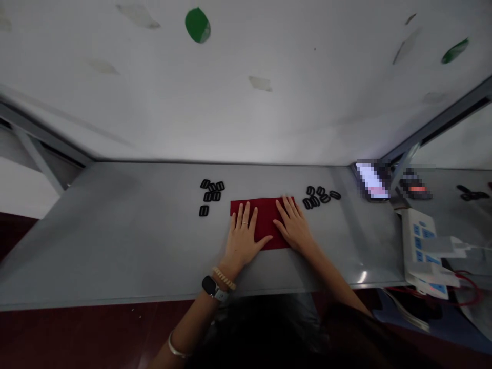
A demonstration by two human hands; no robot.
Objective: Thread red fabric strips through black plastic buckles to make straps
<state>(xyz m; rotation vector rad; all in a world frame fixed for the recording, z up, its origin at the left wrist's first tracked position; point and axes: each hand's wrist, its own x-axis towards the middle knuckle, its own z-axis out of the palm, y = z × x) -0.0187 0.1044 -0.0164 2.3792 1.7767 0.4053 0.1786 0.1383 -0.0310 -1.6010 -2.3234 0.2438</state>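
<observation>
My left hand (242, 238) and my right hand (294, 225) lie flat on a rectangular piece of dark red fabric (261, 212), fingers spread, gripping nothing. The cloth sits on a grey metal table (115, 246) near its front edge. Left of the cloth lies a group of black plastic strap sliders (211, 195). A second group of similar black sliders (319, 197) lies to its right, close to my right fingertips. Neither hand touches the sliders. A watch and a beaded bracelet circle my left wrist.
A phone (372, 179) with a lit screen and a dark blurred object (415, 184) lie at the table's back right. A white control unit with blue buttons (421, 246) and red cables stands at the right. More black pieces (472, 193) lie farther right.
</observation>
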